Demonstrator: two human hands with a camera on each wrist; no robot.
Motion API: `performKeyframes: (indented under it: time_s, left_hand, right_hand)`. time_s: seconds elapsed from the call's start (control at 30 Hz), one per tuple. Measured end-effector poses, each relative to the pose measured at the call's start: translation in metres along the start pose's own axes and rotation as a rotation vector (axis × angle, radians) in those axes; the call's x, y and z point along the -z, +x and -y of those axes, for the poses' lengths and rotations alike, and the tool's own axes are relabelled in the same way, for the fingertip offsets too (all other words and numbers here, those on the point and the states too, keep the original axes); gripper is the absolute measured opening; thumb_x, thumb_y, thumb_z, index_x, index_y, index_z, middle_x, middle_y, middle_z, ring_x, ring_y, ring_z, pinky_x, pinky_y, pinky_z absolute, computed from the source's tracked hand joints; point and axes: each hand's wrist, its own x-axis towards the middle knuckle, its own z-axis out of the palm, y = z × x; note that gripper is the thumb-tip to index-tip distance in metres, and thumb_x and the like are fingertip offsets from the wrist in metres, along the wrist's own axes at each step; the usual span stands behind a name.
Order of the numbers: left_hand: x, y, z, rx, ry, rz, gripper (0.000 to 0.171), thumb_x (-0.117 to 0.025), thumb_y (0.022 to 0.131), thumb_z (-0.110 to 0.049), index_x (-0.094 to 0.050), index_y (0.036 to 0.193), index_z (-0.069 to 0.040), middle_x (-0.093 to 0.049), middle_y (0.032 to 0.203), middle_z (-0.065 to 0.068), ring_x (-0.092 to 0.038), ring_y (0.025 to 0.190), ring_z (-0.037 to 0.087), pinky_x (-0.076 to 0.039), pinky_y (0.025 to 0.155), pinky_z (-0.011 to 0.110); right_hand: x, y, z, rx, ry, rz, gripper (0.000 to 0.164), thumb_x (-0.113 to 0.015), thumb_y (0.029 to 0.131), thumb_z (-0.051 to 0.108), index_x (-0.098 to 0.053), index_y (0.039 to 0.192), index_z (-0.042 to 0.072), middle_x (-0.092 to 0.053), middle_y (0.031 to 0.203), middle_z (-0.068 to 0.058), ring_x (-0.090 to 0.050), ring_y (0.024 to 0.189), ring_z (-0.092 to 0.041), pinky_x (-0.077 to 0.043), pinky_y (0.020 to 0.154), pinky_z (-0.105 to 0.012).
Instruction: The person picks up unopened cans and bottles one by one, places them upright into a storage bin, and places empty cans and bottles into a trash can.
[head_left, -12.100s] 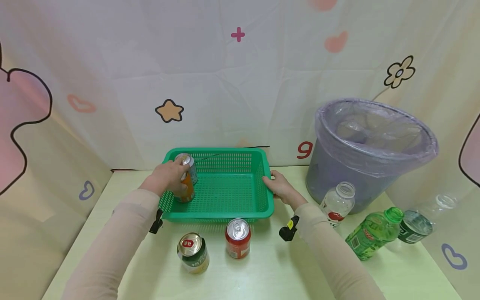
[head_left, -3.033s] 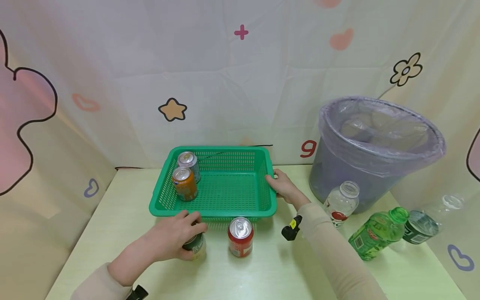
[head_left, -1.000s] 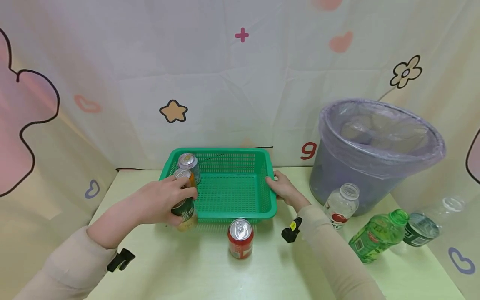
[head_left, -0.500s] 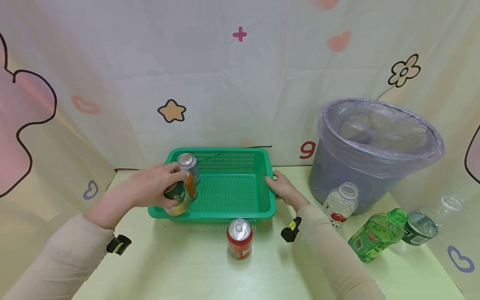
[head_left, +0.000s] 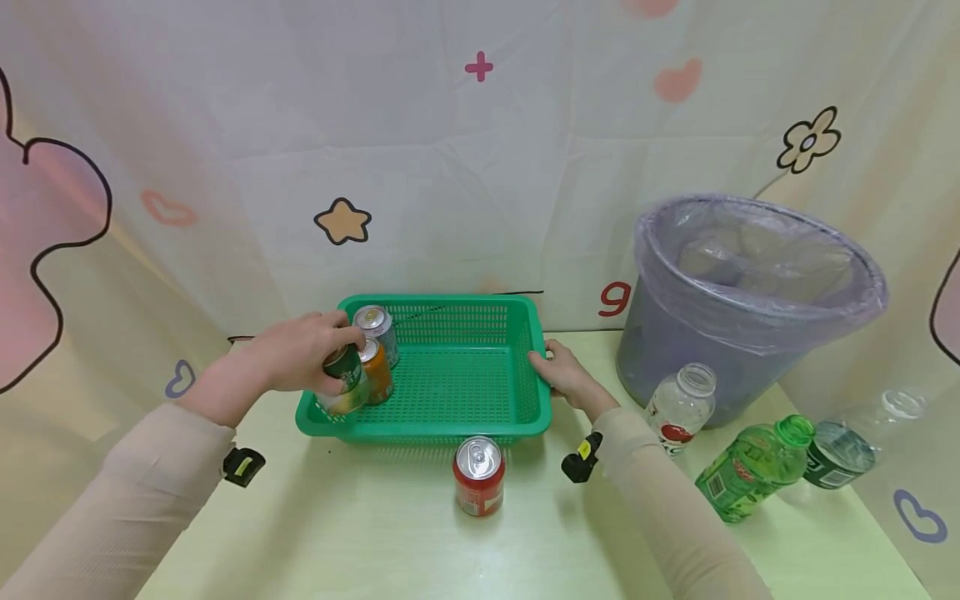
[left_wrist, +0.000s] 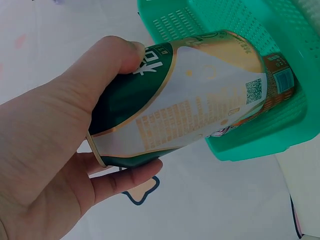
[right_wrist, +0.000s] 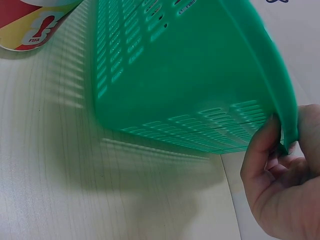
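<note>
My left hand (head_left: pixel 300 354) grips a dark green, white and gold drink can (head_left: pixel 351 385) near its top, inside the left end of a green plastic basket (head_left: pixel 450 430). In the left wrist view, the thumb and fingers wrap the upper part of that can (left_wrist: pixel 200 100), whose lower end points into the basket. Beside it in the basket stand an orange can (head_left: pixel 378 375) and a silver can (head_left: pixel 386 337). My right hand (head_left: pixel 570 379) pinches the basket's right rim; the right wrist view shows its fingers curled over that rim (right_wrist: pixel 280 85).
A red can (head_left: pixel 480 483) stands on the table just in front of the basket. To the right are a clear bottle (head_left: pixel 678 408), a green bottle (head_left: pixel 753 471) and another clear bottle (head_left: pixel 840 450). Behind them is a purple bin (head_left: pixel 675 333) with a clear liner.
Over the last seconds my left hand placed the orange can, took the green and gold can from the table and carried it up and left into the basket. My right hand stays on the rim.
</note>
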Motion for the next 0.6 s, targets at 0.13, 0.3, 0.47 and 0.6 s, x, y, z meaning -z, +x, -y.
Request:
performKeyframes:
  time_s: [0.13, 0.3, 0.47, 0.6]
  left_hand:
    - [-0.002, 0.004, 0.002, 0.004, 0.003, 0.009, 0.037, -0.074, 0.070, -0.021, -0.059, 0.103, -0.018, -0.046, 0.086, 0.001, -0.042, 0.069, 0.016, -0.034, 0.053, 0.024]
    - [-0.007, 0.008, 0.002, 0.002, 0.008, 0.036, 0.038, -0.075, 0.071, -0.021, -0.058, 0.104, -0.017, -0.044, 0.084, 0.001, -0.042, 0.069, 0.016, -0.034, 0.052, 0.024]
    - [-0.013, 0.012, 0.003, 0.013, -0.002, 0.059, 0.038, -0.075, 0.072, -0.021, -0.057, 0.106, -0.016, -0.047, 0.090, 0.002, -0.044, 0.070, 0.015, -0.036, 0.051, 0.024]
    - [-0.018, 0.014, 0.003, 0.004, -0.003, 0.055, 0.039, -0.075, 0.072, -0.022, -0.056, 0.105, -0.015, -0.046, 0.090, 0.002, -0.044, 0.069, 0.015, -0.036, 0.051, 0.024]
  right_hand:
    - [0.000, 0.002, -0.001, -0.004, 0.004, -0.005, 0.041, -0.041, 0.098, 0.026, -0.034, 0.130, 0.003, -0.053, 0.116, -0.023, -0.064, 0.090, -0.026, -0.055, 0.068, -0.035]
    - [0.001, 0.002, -0.005, 0.031, 0.006, 0.004, 0.042, -0.043, 0.097, 0.029, -0.034, 0.127, 0.001, -0.057, 0.110, -0.021, -0.065, 0.086, -0.024, -0.055, 0.069, -0.037]
    - [0.002, 0.004, -0.007, 0.043, 0.007, 0.006, 0.042, -0.043, 0.096, 0.030, -0.035, 0.126, 0.001, -0.058, 0.109, -0.020, -0.065, 0.084, -0.022, -0.055, 0.069, -0.038]
    - [0.001, 0.003, -0.004, 0.024, -0.002, -0.004, 0.040, -0.041, 0.097, 0.026, -0.034, 0.128, 0.001, -0.056, 0.115, -0.023, -0.064, 0.086, -0.021, -0.055, 0.068, -0.035]
